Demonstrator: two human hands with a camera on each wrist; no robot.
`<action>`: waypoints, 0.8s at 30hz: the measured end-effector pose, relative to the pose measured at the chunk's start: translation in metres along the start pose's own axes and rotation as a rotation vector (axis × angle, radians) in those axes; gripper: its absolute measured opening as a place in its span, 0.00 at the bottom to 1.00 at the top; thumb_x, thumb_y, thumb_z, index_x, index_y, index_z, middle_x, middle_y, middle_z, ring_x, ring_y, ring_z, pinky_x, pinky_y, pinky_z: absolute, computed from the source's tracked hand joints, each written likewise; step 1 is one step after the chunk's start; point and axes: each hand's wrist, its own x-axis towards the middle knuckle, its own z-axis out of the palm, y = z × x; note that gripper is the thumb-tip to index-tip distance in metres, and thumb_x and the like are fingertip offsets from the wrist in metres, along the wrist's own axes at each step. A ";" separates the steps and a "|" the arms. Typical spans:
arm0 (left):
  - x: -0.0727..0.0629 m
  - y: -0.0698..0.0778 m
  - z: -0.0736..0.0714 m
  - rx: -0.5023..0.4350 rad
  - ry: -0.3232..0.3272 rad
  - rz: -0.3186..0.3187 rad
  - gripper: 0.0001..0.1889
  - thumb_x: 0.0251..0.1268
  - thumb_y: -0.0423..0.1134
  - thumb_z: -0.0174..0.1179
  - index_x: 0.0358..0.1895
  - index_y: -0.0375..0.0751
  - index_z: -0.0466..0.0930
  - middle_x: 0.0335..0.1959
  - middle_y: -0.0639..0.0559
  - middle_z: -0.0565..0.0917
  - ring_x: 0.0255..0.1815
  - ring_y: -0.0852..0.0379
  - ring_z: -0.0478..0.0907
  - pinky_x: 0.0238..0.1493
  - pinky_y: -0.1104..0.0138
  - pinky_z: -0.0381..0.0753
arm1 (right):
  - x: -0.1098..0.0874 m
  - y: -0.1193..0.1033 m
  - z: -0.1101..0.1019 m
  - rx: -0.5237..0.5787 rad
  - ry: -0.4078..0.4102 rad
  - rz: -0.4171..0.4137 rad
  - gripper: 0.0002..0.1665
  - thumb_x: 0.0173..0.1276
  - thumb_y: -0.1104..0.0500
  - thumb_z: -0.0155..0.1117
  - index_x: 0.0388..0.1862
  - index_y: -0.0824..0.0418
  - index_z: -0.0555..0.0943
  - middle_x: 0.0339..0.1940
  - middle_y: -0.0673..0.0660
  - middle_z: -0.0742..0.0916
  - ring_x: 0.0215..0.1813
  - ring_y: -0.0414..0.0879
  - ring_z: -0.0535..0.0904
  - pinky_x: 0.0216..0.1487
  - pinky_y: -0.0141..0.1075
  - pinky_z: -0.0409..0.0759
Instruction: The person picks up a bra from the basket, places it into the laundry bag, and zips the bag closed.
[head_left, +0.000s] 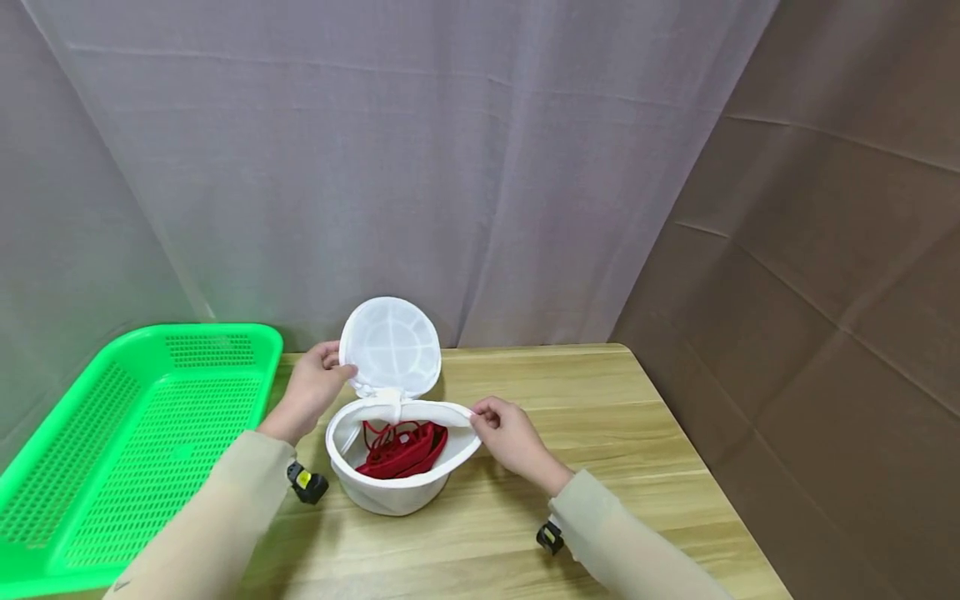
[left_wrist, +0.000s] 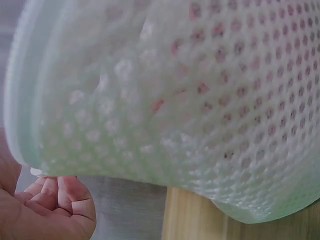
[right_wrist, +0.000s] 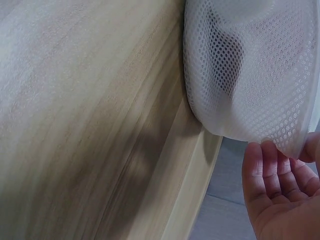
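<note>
A round white mesh laundry bag (head_left: 397,500) stands on the table with its lid (head_left: 390,346) flipped up at the back. Inside lies a dark red garment (head_left: 405,454) with thin red straps, partly hidden by the rim. My left hand (head_left: 311,387) holds the lid's left edge between thumb and fingers. At the right, the thumb and fingers of my right hand (head_left: 510,433) pinch the rim, drawing it out to a point. Close up in the right wrist view, the mesh wall (right_wrist: 260,90) runs down to the fingertips (right_wrist: 254,152). Red patches show through the mesh (left_wrist: 240,90) in the left wrist view.
A large green plastic basket (head_left: 268,375) with slotted sides stands to the left of the bag. The wooden table (head_left: 570,383) ends at a right edge beside a brown curtain (head_left: 810,333). Behind it hangs a grey curtain (head_left: 375,167).
</note>
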 end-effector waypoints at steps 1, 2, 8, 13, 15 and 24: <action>-0.002 0.001 0.000 0.018 0.004 0.012 0.26 0.66 0.31 0.56 0.66 0.30 0.64 0.58 0.35 0.76 0.57 0.44 0.74 0.59 0.55 0.71 | 0.000 -0.001 0.000 0.000 0.002 -0.002 0.05 0.69 0.61 0.62 0.39 0.61 0.83 0.27 0.49 0.82 0.29 0.42 0.75 0.28 0.32 0.75; -0.003 0.002 -0.001 0.028 0.008 0.021 0.26 0.66 0.31 0.56 0.66 0.31 0.64 0.57 0.35 0.77 0.56 0.44 0.74 0.59 0.55 0.71 | 0.000 -0.001 0.000 0.001 0.002 0.002 0.05 0.69 0.61 0.62 0.39 0.61 0.83 0.27 0.49 0.82 0.29 0.41 0.75 0.28 0.32 0.75; -0.012 0.005 -0.005 0.106 0.014 0.085 0.23 0.66 0.32 0.56 0.63 0.30 0.68 0.53 0.36 0.78 0.51 0.45 0.76 0.49 0.60 0.76 | -0.001 -0.004 0.001 -0.009 0.001 0.002 0.05 0.69 0.61 0.62 0.39 0.60 0.83 0.27 0.49 0.81 0.28 0.42 0.75 0.28 0.32 0.75; -0.021 0.007 -0.009 0.161 0.023 0.149 0.19 0.65 0.31 0.56 0.59 0.30 0.71 0.45 0.38 0.79 0.45 0.47 0.76 0.40 0.66 0.77 | -0.003 -0.004 0.002 -0.002 -0.016 0.010 0.05 0.70 0.60 0.61 0.39 0.59 0.82 0.28 0.49 0.82 0.28 0.42 0.75 0.28 0.33 0.76; -0.024 0.007 -0.010 0.184 0.027 0.178 0.18 0.65 0.31 0.56 0.57 0.31 0.72 0.43 0.39 0.80 0.42 0.48 0.76 0.38 0.66 0.77 | -0.003 -0.004 0.003 0.004 -0.023 0.013 0.05 0.70 0.60 0.61 0.40 0.60 0.82 0.28 0.50 0.82 0.29 0.42 0.75 0.28 0.33 0.77; -0.041 0.009 -0.016 0.273 0.026 0.342 0.12 0.63 0.30 0.58 0.49 0.30 0.76 0.33 0.43 0.81 0.34 0.51 0.75 0.34 0.67 0.77 | -0.007 -0.005 0.004 0.014 0.001 0.014 0.06 0.69 0.61 0.62 0.42 0.61 0.82 0.29 0.49 0.82 0.29 0.42 0.76 0.29 0.33 0.77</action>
